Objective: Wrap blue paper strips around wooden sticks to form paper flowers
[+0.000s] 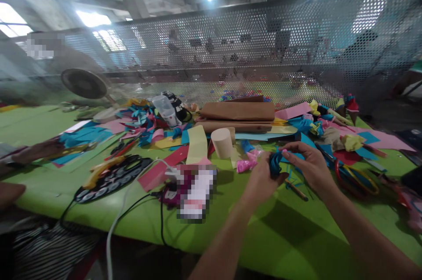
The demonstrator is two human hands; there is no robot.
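Note:
My left hand (263, 180) is closed around a dark blue crumpled bundle (274, 164), held above the green table (283, 236). Thumb and fingertips of my right hand (305, 161) pinch together at the bundle's upper right, on a small pink piece (284, 151). Just left of my left hand lies a bright pink crumpled piece (245, 164). Under my hands are thin blue scraps and a short brown stick (297, 190). A cream roll (222, 143) stands farther left.
Red-handled scissors (343, 179) lie at right. Brown paper rolls (237, 111) sit at the back before a perforated metal screen (231, 47). Left are a glue gun (103, 172) on a black palette, cables, a phone (198, 194), coloured paper and another person's arm (33, 151).

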